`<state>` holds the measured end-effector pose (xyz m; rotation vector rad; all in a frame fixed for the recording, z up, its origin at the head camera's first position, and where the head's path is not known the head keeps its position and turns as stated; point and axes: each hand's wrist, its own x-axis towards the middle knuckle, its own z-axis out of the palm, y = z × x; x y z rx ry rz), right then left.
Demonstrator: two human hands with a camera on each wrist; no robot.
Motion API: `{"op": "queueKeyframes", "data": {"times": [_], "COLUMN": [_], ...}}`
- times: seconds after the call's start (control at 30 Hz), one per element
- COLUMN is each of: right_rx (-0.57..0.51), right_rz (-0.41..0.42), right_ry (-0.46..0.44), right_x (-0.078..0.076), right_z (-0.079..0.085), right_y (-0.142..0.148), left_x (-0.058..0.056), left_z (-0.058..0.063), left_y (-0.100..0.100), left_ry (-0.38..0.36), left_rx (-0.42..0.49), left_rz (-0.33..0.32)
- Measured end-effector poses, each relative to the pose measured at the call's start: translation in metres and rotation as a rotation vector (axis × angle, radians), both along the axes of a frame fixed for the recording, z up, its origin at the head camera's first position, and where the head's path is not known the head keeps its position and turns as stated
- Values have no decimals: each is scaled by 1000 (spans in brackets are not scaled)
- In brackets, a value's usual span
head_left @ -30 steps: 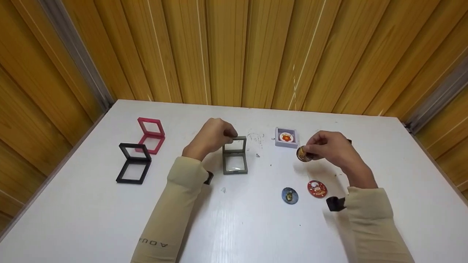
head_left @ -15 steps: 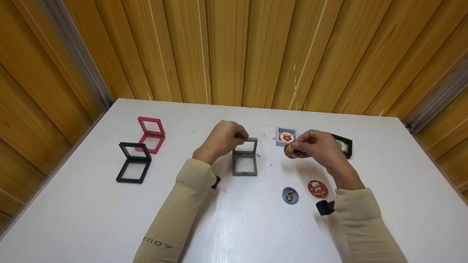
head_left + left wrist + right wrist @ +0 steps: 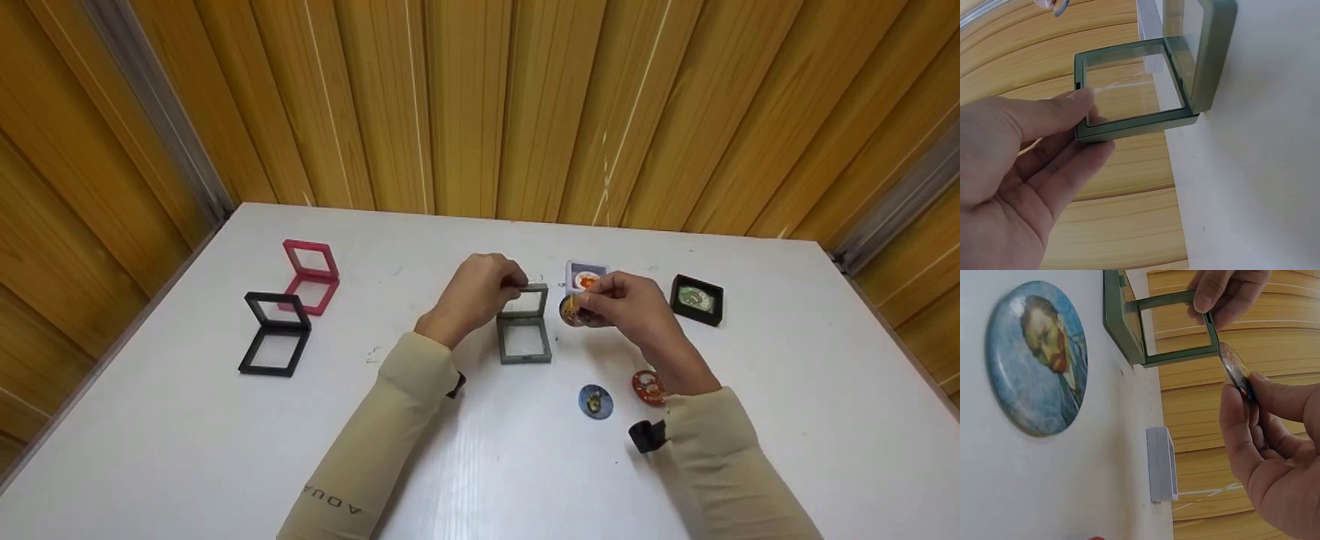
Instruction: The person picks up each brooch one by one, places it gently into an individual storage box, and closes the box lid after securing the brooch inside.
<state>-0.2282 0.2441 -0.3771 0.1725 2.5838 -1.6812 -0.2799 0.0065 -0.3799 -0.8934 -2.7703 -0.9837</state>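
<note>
My left hand (image 3: 480, 292) pinches the raised lid of a green display frame (image 3: 525, 341) between thumb and fingers; its base stands on the table and both halves have clear film windows. In the left wrist view the thumb (image 3: 1075, 107) lies on the lid's corner. My right hand (image 3: 626, 304) pinches a round badge (image 3: 573, 310) by its edge, above the table and just right of the green frame. The right wrist view shows that badge (image 3: 1235, 371) nearly edge-on. A blue portrait badge (image 3: 595, 402) and a red badge (image 3: 648, 388) lie nearer me, the red one partly covered by my wrist.
A lilac box (image 3: 577, 270) with a flower badge sits behind my right hand. Farther right is a black box (image 3: 697, 300) holding a green badge. On the left stand an open black frame (image 3: 274, 337) and an open pink frame (image 3: 311, 274). Wooden panelling (image 3: 480, 105) rises behind the table.
My left hand has slid the green frame to the right, its lid still raised. My right hand has carried the round badge left towards it, uncovering the black box.
</note>
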Motion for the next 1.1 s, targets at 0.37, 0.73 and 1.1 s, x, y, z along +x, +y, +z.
{"op": "queueKeyframes", "data": {"times": [0.37, 0.73, 1.1], "right_rx": [10, 69, 104], "right_rz": [11, 44, 67], "right_ry": [-21, -124, -113], "right_x": [0, -2, -2], "right_z": [-13, -18, -26], "right_y": [-10, -18, -24], "left_x": [4, 6, 9], "left_z": [-1, -6, -8], "left_y": [12, 19, 22], "left_ry": [17, 12, 0], "left_rx": [-1, 44, 82], "left_rz": [-22, -54, -76]}}
